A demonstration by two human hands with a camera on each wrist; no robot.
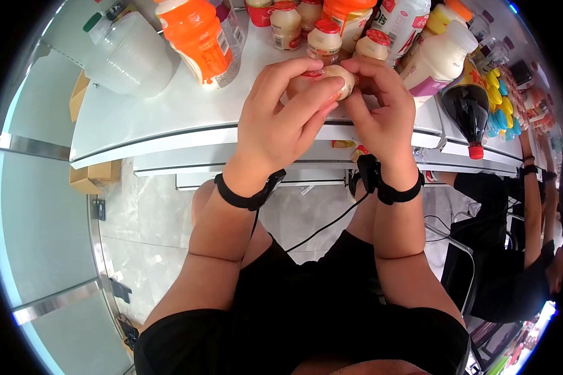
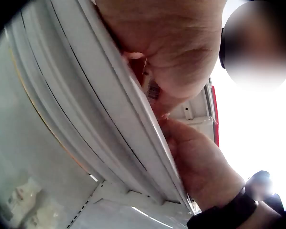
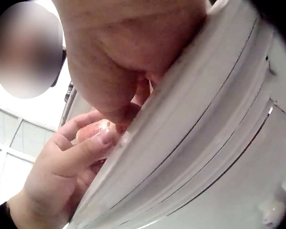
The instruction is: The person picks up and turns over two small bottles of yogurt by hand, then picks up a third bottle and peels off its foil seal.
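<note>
Both hands hold a small drink bottle (image 1: 346,80) between them, close above the front of the white shelf. It is tipped on its side, cream-coloured with some red on it. My left hand (image 1: 280,115) grips it from the left, with the thumb laid along it. From the right, my right hand (image 1: 385,103) has its fingertips and thumb around the bottle's end. In the right wrist view, the left hand's thumb and fingers are wrapped about the bottle (image 3: 91,131). Fingers cover much of it. Directly behind stand similar small bottles with red caps, one (image 1: 324,40) nearest.
On the white shelf (image 1: 187,115) stand a large orange bottle (image 1: 197,40), a translucent jug (image 1: 131,59) and a white bottle (image 1: 438,59). A dark bottle with a red cap (image 1: 468,106) lies to the right. Another person (image 1: 513,250) is at the far right.
</note>
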